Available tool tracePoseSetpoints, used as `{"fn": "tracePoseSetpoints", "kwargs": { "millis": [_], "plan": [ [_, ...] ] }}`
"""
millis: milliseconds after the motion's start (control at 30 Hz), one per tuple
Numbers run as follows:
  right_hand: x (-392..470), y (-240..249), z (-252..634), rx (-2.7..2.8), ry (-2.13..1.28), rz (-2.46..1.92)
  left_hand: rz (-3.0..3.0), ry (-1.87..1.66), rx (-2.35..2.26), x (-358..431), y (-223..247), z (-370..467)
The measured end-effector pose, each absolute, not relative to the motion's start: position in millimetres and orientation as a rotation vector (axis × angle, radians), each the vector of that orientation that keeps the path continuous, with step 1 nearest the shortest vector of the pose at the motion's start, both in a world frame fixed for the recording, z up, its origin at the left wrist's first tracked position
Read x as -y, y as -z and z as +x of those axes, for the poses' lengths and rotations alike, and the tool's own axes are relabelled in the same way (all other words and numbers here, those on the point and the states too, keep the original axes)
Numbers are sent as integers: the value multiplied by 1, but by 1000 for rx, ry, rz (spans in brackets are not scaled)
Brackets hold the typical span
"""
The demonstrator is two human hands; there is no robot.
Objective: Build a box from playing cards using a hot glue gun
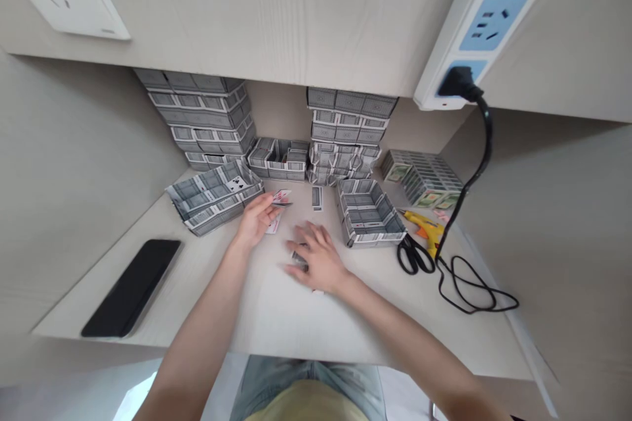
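Observation:
My left hand [254, 220] pinches playing cards [282, 196], one showing a red face. Just below them, a card [273, 224] shows its white face near the tabletop. Fingers spread and a little blurred, my right hand [320, 258] is over a grey-patterned playing card or small stack [299, 258] on the table; whether it touches cannot be seen. A pale edge [318, 292] peeks out under its wrist. Further back lies a small grey card piece [316, 198]. Open boxes built from cards flank the hands: the left box [217, 197] tilted, the right box [370, 214] flat.
Tall stacks of card-built boxes [205, 112] [348, 135] stand at the back, with a small card tray [279, 161] between. At right are a patterned block [429, 177], yellow glue gun [427, 229], black-handled scissors [413, 256] and looped cable [476, 306]. A phone [132, 288] lies left.

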State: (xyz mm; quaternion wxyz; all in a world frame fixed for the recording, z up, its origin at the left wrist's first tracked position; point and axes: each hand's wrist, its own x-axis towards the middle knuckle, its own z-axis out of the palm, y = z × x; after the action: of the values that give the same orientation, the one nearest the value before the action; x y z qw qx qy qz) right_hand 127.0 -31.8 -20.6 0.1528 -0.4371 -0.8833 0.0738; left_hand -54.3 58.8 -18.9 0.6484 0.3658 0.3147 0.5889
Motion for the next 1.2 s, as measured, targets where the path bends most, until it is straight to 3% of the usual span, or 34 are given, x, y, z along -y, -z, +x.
{"fn": "tracePoseSetpoints", "kwargs": {
  "millis": [400, 700, 1200],
  "plan": [
    [34, 39, 135, 2318, -259, -1238, 1334, -1216, -965, -45, 28, -23],
    [28, 34, 146, 2181, -265, -1265, 2266, -863, -1417, -40, 27, -35],
    [9, 29, 135, 2359, -129, -1495, 2367, -742, -1532, -41, 26, -40]
  ]
}}
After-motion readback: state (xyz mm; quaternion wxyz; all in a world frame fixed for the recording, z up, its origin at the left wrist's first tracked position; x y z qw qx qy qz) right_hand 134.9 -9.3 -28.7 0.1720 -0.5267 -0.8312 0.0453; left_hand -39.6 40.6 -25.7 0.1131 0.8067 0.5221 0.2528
